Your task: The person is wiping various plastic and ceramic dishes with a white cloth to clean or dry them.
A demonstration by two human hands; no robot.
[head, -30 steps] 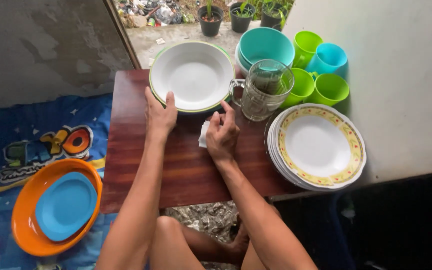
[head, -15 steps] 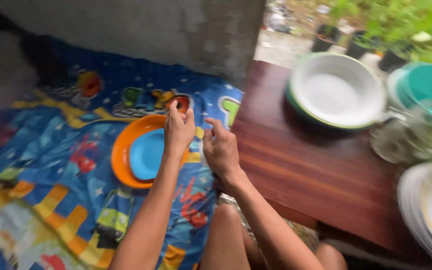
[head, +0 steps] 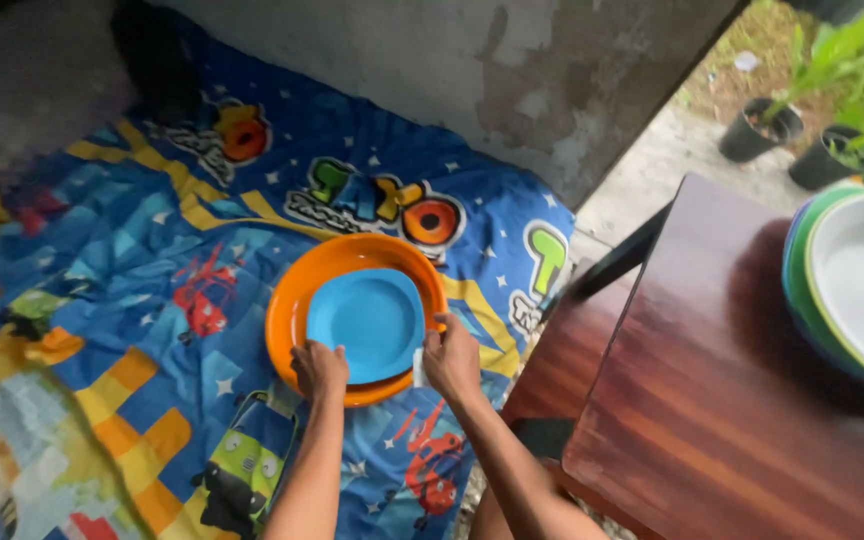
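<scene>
Two hands meet the near rim of the blue plate (head: 365,322), which sits inside the orange bowl (head: 297,300) on the cartoon-print blanket (head: 142,250). Left hand (head: 319,368) curls its grip onto that rim; right hand (head: 451,362) pinches a small white scrap (head: 418,366) against the bowl's edge. Both dishes look smooth, glossy plastic. Beside them stands the wooden counter (head: 732,420), bearing stacked white bowls (head: 857,290).

Small plate (head: 367,322) lies inside large bowl (head: 352,312), which sits on printed bedsheet (head: 152,250) on the floor. Left hand (head: 319,366) at the bowl's 7 o'clock rim; right hand (head: 452,362) at 4 o'clock. Surface (head: 732,420) stands at 3 o'clock, bearing stacked plates (head: 857,290) at its far right. Potted plants (head: 772,125) beyond.
</scene>
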